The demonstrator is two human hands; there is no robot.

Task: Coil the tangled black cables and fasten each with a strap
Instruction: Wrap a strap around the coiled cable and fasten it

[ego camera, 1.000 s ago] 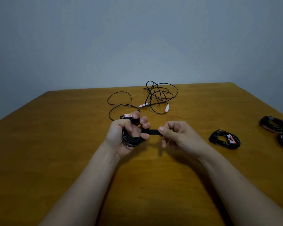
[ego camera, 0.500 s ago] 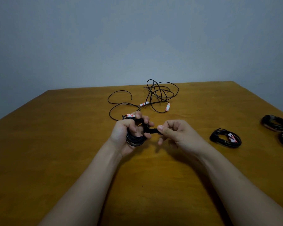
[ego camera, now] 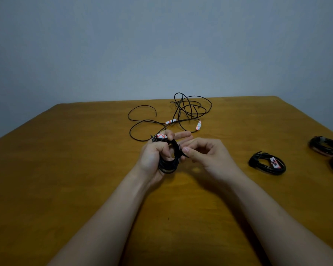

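Left hand (ego camera: 152, 158) is curled round a held coil (ego camera: 167, 166) of thin, smooth, round black cable, thumb through the middle and the fingertips poking out past it. There's a white tag with orange-red marks (ego camera: 160, 136) at the top of that bundle. Right hand (ego camera: 210, 156) is bunched up tight against the coil at its 3 o'clock, thumb and curled fingers pinching the end of a flat black strap (ego camera: 178, 150) that runs across the loops. Both hands are roughly mid-desk, lifted slightly off it.

At 12 o'clock from the hands is the loose tangled cable (ego camera: 188, 110), a springy mess of loops near the far edge, with two more white-and-orange tags (ego camera: 170, 121) on it.

Off at 3 o'clock sits a strapped coil (ego camera: 267, 164) whose white label has black handwriting that I can't read properly. Two more coils (ego camera: 325, 145) are half cut off at the right edge.

The desk (ego camera: 65, 179) is glossy orange-brown wood with rounded far corners. There's plenty of bare top at 9 o'clock and 6 o'clock. A plain grey-blue wall (ego camera: 161, 45) is behind.
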